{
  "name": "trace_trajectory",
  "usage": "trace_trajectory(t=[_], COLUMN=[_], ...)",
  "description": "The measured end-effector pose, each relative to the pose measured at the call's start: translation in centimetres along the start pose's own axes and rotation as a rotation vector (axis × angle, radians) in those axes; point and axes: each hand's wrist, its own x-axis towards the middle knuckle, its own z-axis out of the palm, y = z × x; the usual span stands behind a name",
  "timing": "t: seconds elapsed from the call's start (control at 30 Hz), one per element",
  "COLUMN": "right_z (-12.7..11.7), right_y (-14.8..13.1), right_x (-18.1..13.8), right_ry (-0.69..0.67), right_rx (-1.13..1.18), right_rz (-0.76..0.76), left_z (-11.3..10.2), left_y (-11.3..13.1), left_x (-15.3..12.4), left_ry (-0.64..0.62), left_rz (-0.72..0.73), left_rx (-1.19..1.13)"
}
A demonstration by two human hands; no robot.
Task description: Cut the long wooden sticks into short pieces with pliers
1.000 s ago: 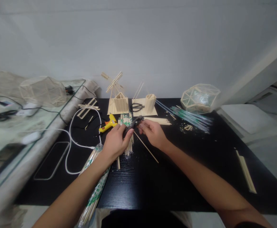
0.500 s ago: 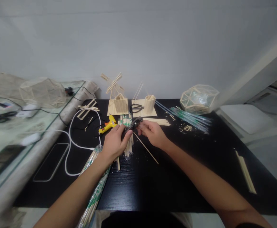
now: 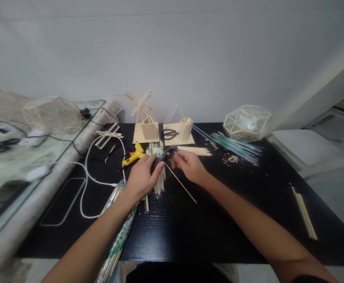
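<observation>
My left hand (image 3: 142, 175) is closed round a dark hand tool (image 3: 165, 154) that looks like pliers, its head pointing up and to the right. At that head, the fingers of my right hand (image 3: 191, 167) are pinched together; what they grip is hidden. Below both hands a thin wooden stick (image 3: 181, 183) slants down to the right; its upper end is hidden by the hands, so I cannot tell whether it is held. Under my left hand lies a pack of short sticks (image 3: 159, 184). A yellow glue gun (image 3: 134, 154) rests just left of that hand.
Behind the hands stand a stick windmill (image 3: 150, 129) and a round stick cup (image 3: 185, 129) on boards, with black-handled scissors or pliers (image 3: 169, 134) between. Wrapped sticks (image 3: 120, 239), a white cable (image 3: 86, 169) and a phone (image 3: 63, 202) lie left. Stick bundles (image 3: 304, 214) lie right.
Both hands and the dark tool stay almost in place. The view has shifted very slightly; nothing has been taken up or let go.
</observation>
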Motion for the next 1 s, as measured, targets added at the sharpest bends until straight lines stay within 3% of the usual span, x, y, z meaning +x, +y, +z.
trace_trajectory(t=[0.43,1.0], right_z=[0.1,-0.4], right_y=[0.8,0.3], right_x=[0.1,0.5], right_ry=[0.037,-0.064], right_rx=[-0.019,0.110], right_rz=[0.015,0.065], left_z=[0.1,0.2], left_y=[0.3,-0.3], left_x=[0.0,0.4], left_ry=[-0.018,0.049], left_rz=[-0.033,-0.141], left_rx=[0.049,0.231])
